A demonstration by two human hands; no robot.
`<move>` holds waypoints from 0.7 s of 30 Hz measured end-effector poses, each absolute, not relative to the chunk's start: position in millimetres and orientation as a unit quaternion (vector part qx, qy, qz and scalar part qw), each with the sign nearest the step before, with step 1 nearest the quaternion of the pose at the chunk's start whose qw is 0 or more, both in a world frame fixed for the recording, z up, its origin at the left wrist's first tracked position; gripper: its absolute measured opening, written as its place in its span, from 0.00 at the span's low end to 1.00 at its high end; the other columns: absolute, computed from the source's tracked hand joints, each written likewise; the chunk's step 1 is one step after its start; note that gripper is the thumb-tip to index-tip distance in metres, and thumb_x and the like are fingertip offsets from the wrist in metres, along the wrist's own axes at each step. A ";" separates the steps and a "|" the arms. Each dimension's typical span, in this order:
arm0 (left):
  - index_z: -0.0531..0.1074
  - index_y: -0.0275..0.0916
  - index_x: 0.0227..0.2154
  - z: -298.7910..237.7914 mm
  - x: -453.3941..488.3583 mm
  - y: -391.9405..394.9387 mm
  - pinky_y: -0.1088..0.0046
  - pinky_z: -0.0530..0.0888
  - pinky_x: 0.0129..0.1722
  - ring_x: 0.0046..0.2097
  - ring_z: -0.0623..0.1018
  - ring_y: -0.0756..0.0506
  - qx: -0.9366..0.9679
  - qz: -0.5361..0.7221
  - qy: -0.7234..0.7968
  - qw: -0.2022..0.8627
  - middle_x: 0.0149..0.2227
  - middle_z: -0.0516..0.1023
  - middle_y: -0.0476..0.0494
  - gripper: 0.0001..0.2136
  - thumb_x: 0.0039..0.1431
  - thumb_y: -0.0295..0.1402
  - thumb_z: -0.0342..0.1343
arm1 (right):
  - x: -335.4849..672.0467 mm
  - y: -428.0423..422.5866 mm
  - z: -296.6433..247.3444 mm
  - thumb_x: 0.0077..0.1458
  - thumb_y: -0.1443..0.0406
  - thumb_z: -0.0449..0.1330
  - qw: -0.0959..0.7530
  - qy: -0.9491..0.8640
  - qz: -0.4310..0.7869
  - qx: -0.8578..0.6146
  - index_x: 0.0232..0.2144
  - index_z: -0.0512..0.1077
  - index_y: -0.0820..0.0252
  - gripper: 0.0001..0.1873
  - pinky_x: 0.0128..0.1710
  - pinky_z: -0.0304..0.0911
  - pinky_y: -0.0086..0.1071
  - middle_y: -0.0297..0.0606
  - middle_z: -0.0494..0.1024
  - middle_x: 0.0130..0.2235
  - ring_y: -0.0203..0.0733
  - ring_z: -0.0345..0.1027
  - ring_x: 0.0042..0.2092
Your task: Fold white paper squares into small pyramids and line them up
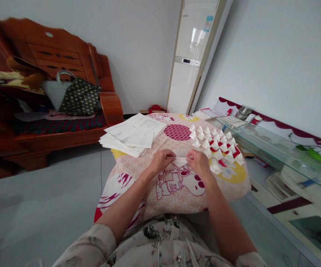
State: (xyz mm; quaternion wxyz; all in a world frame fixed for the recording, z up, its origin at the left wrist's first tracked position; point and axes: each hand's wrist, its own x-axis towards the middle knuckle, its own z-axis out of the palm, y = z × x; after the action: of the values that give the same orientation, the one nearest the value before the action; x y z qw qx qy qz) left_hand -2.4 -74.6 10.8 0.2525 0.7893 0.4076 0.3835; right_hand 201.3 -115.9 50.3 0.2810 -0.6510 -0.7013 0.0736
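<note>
Between my two hands stretches a small folded piece of white paper [180, 160], held above the patterned tablecloth [149, 185]. My left hand [164, 159] pinches its left end, and my right hand [196, 161] pinches the right end. Just beyond my right hand, several small pointed folded paper pieces [218, 155] stand in rows on the cloth. A stack of printed paper sheets [134, 133] lies beyond my left hand, loosely spread. My fingertips partly cover the ends of the folded paper.
A glass-topped cabinet [283, 148] with cups and other items runs along the right. To the left is a wooden sofa [66, 55] holding a star-patterned bag [81, 96]. A tall white air conditioner [188, 74] stands in the corner. More papers [205, 113] lie at the table's far edge.
</note>
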 end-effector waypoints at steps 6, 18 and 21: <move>0.78 0.36 0.30 27.2 -12.7 -107.1 0.75 0.69 0.33 0.31 0.76 0.49 0.761 0.450 0.380 0.272 0.30 0.80 0.47 0.05 0.57 0.30 0.57 | 219.6 -165.9 71.6 0.54 0.64 0.59 0.479 -0.685 0.023 -0.549 0.31 0.75 0.57 0.05 0.43 0.67 0.35 0.39 0.80 0.34 0.44 0.73 0.38; 0.77 0.36 0.29 38.4 -5.4 -132.1 0.74 0.70 0.34 0.32 0.77 0.49 0.777 0.438 0.342 0.296 0.30 0.80 0.47 0.05 0.54 0.27 0.57 | 195.8 -180.0 54.8 0.56 0.67 0.56 0.409 -0.738 0.125 -0.522 0.30 0.75 0.59 0.07 0.38 0.64 0.32 0.38 0.79 0.32 0.42 0.72 0.36; 0.77 0.36 0.30 36.6 -6.9 -131.8 0.74 0.70 0.35 0.33 0.78 0.48 0.780 0.434 0.338 0.299 0.30 0.81 0.47 0.05 0.55 0.26 0.57 | 194.8 -179.7 48.5 0.56 0.67 0.56 0.414 -0.730 0.125 -0.530 0.29 0.75 0.59 0.07 0.37 0.63 0.31 0.38 0.79 0.31 0.41 0.72 0.35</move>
State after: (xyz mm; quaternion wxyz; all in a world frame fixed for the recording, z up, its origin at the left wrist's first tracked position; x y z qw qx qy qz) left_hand -6.9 -131.8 36.6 0.2990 0.7801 0.3378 0.4336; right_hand 194.8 -179.7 48.5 0.4140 -0.5298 -0.7296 0.1245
